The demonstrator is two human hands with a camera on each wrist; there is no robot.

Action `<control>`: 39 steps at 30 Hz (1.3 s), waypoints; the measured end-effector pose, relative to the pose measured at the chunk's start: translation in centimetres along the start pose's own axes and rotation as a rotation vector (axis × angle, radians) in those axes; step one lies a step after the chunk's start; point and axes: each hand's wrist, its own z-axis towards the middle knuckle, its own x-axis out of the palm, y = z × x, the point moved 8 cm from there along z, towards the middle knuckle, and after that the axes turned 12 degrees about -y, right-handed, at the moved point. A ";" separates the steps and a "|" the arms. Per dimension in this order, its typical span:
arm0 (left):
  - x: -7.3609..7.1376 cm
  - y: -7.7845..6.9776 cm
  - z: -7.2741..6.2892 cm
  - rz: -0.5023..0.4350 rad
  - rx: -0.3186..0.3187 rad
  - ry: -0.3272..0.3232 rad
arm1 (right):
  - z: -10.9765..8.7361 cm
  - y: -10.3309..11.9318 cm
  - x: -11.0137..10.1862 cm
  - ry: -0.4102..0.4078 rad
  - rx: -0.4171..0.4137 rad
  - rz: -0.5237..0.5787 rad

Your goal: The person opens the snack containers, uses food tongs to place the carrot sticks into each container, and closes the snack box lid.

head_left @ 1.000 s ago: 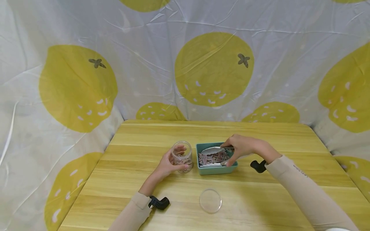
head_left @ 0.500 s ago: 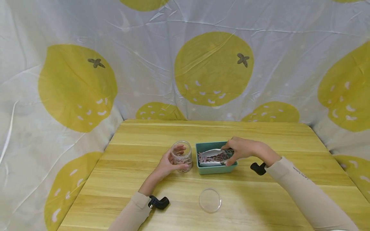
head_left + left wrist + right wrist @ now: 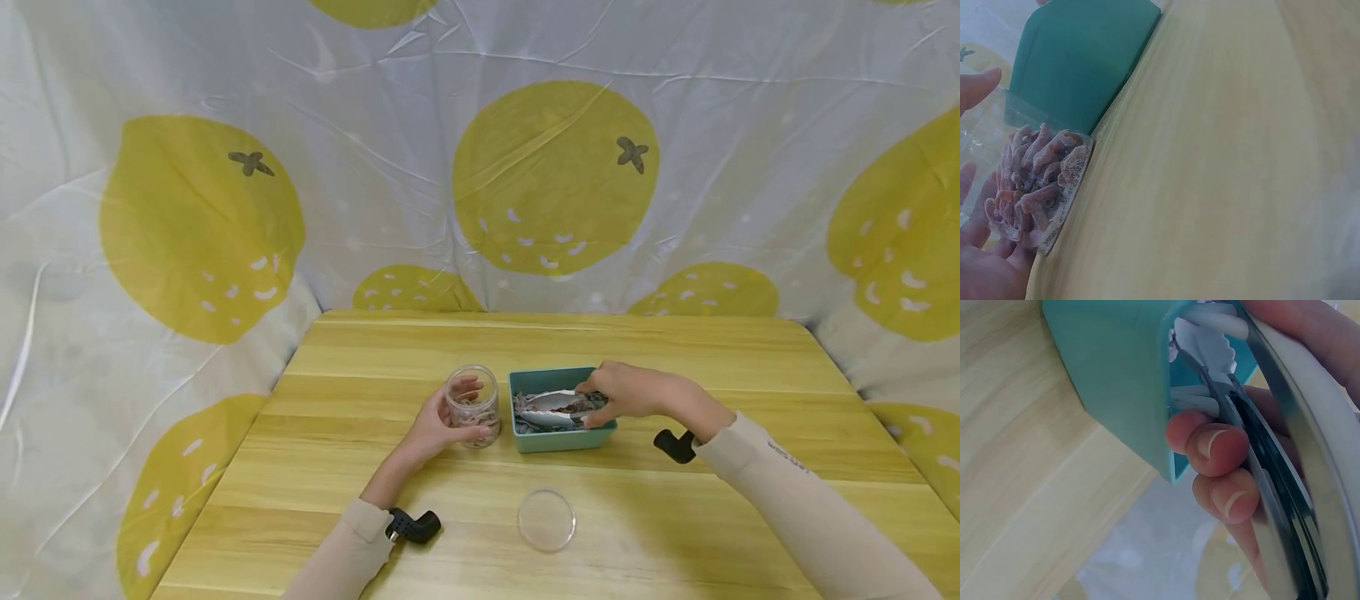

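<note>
A clear jar point(image 3: 472, 417), lidless, stands on the table with my left hand point(image 3: 429, 433) curled round its left side. Pinkish-brown, powder-dusted strips point(image 3: 1035, 181) fill its lower part. To its right is a teal rectangular box point(image 3: 562, 442) with similar strips inside. My right hand point(image 3: 637, 390) grips metal tongs point(image 3: 1329, 431) over the box's right end. Their white scalloped heads point(image 3: 553, 418) reach down among the strips, close to each other. What lies between the heads is mostly hidden.
A clear round lid point(image 3: 547, 521) lies on the wooden table point(image 3: 420, 342) in front of the box. Behind and beside the table hangs a pale curtain point(image 3: 375, 167) with yellow fruit prints. Black wrist cameras point(image 3: 413, 527) sit on both forearms.
The tongs' heads have come closer together and sunk lower into the strips. My right hand has dropped slightly. My left hand and the jar have stayed put.
</note>
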 end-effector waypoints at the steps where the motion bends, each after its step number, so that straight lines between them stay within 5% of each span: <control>1: 0.0 0.0 0.0 0.002 0.000 -0.002 | 0.0 0.1 0.0 -0.004 -0.012 -0.009; 23: 0.2 -0.5 0.1 -0.007 -0.001 -0.004 | -1.0 -0.2 -2.3 -0.088 -0.106 0.027; 39: 0.0 -0.2 0.0 0.008 -0.009 -0.009 | -2.6 -0.7 -4.9 -0.137 -0.072 0.136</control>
